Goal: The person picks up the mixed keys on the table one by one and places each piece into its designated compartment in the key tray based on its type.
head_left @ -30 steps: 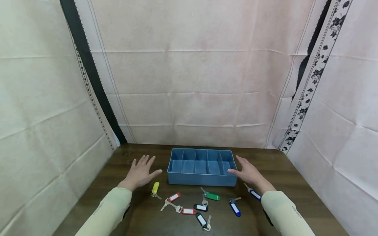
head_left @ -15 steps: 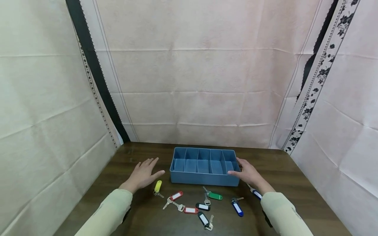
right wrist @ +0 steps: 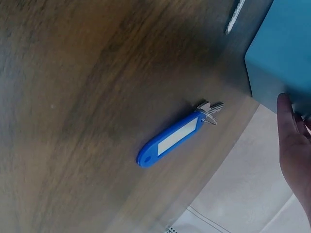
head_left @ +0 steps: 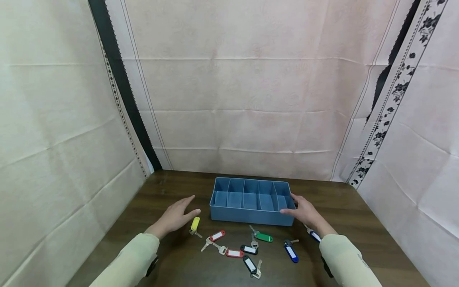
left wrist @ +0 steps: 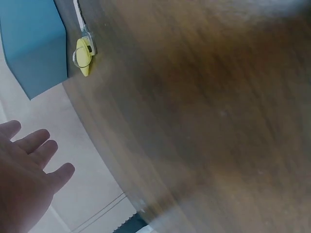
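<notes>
A blue box [head_left: 251,216] with several compartments stands on the table. My right hand [head_left: 305,209] is at its right end, thumb against the front corner and fingers along the right side. In the right wrist view, the fingers of that hand [right wrist: 294,155] touch the box wall [right wrist: 286,58]. My left hand [head_left: 175,217] hovers left of the box, apart from it, fingers extended and holding nothing. Nearest to it lies a yellow key tag [head_left: 195,223] with a key. Beside my right wrist is a blue key tag [head_left: 314,236], partly hidden in the head view.
Nearer me lie red tags [head_left: 217,235] [head_left: 234,253], a green tag [head_left: 263,237], black tags [head_left: 249,250] [head_left: 250,264] and another blue tag [head_left: 291,253], with keys. Pale cloth [head_left: 251,87] hangs behind and beside the wooden table [head_left: 193,271].
My right hand has come in against the box's right end. My left hand has turned, its spread fingers drawing together. The whole head view has shifted slightly; box and keys keep their places.
</notes>
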Demonstrator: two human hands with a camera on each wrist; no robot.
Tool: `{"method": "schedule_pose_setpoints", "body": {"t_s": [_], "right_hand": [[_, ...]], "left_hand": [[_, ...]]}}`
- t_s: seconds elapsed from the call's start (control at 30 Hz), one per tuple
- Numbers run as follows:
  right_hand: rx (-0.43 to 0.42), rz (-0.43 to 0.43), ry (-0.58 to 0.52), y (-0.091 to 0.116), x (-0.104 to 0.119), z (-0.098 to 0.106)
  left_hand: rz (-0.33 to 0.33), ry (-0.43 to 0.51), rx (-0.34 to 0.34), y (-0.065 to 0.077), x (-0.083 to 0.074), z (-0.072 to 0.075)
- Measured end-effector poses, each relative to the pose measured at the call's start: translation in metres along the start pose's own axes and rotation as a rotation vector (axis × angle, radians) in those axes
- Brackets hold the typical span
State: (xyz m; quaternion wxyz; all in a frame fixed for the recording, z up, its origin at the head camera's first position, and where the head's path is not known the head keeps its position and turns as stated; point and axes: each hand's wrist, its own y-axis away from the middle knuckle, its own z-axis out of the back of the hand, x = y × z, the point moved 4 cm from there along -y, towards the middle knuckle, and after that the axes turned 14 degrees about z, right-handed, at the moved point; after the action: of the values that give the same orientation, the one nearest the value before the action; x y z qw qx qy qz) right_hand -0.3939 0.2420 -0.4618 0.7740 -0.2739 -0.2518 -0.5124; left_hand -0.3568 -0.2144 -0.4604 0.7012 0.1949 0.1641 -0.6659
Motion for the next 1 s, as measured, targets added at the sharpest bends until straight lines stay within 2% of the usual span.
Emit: {"method": "schedule_pose_setpoints", "body": {"t_s": [0.37, 0.53, 0.77, 1.0], "right_hand": [[0.005, -0.017, -0.052, 0.001, -0.003, -0.003], [0.008, -0.029, -0.074, 0.003, -0.005, -0.005], [0.007, -0.029, -0.078, 0.003, -0.007, -0.006], [-0.006, -0.031, -0.102, 0.004, -0.008, -0.007]], "left_hand": [[-0.013, 0.146, 0.036, 0.003, 0.024, -0.004], [-0.017, 0.185, 0.054, 0.005, 0.029, -0.007], [-0.077, 0.178, 0.076, 0.007, 0.030, -0.014], [-0.192, 0.155, 0.072, 0.005, 0.032, -0.023]]}}
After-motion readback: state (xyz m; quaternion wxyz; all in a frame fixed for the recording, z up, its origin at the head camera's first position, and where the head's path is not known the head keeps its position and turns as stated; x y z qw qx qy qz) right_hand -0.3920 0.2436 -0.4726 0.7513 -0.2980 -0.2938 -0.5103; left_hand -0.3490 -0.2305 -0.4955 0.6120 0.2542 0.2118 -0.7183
